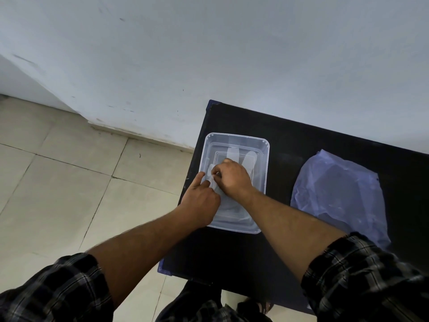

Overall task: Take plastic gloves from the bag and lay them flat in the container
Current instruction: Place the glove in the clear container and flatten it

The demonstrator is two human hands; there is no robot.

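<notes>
A clear rectangular plastic container stands on a black table. Thin see-through plastic gloves lie inside it, with finger shapes pointing toward the far end. My left hand reaches in over the container's left side and pinches a glove's edge. My right hand is over the container's middle, fingers closed on the same glove. The hands touch each other and hide the glove's middle. To the right, a pale blue plastic bag lies flat on the table.
The table's left edge runs just beside the container, with tiled floor below it. A white wall stands behind the table. My checked sleeves cover the near table edge.
</notes>
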